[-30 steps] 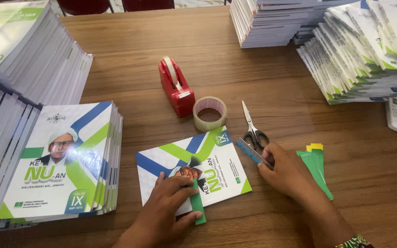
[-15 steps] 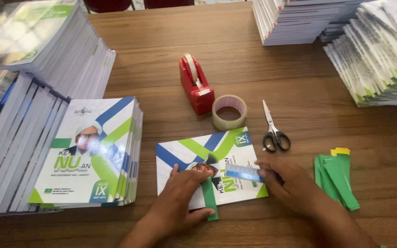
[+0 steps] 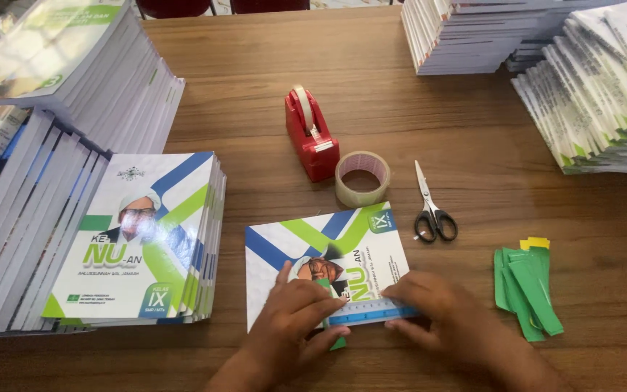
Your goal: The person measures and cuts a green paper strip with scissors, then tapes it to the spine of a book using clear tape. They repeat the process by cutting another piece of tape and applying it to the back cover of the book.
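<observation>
Thin booklet (image 3: 328, 254) lying flat on the wooden counter (image 3: 270, 109), near the front edge, just right of a tall stack of matching booklets (image 3: 139, 239)

Left hand (image 3: 295, 319) pressed down on the lower cover, fingers (image 3: 306, 297) spread and bent, pinning a green paper strip (image 3: 335, 337) at the lower edge

Right hand (image 3: 437, 312) beside it, fingers closed on one end of a strip of clear tape (image 3: 371, 313) stretched across the cover between both hands

Red tape dispenser (image 3: 310, 134), tape roll (image 3: 362, 178) and scissors (image 3: 431, 210) just beyond the booklet; loose pile of green strips (image 3: 525, 290) off to the right

Probably light, floppy and glossy, so likely to slide under a push; best held flat with a palm on the cover or pinched along the spine edge; tape sticky and limp, safest held taut by its ends
</observation>
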